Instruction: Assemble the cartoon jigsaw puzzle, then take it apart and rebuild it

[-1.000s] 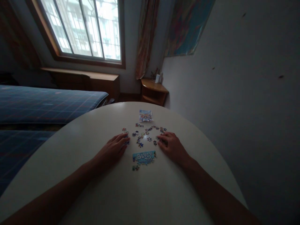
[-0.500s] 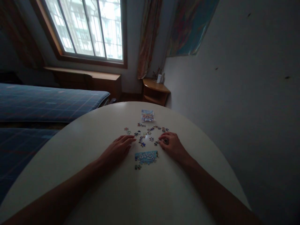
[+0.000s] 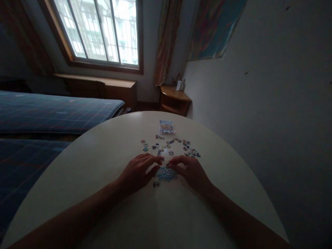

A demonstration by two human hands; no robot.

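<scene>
A partly joined blue jigsaw puzzle with pale lettering lies flat on the round white table. Between its thumb and forefinger, my right hand pinches a small puzzle piece over the puzzle's upper edge. My left hand is at the puzzle's left side, thumb and forefinger apart with a gap between them; its fingertips partly cover that corner. Just below the puzzle sits a small dark cluster of pieces. Several loose pieces are scattered beyond both hands.
A small picture packet lies toward the table's far side. More pieces are grouped beyond my right hand. A plaid mattress is left of the table, a wooden corner shelf behind it, a wall on the right.
My right hand has moved left and toward me, from the loose pieces to the puzzle's top edge, with a piece in its fingers. My left hand has come slightly right to the puzzle's left corner.
</scene>
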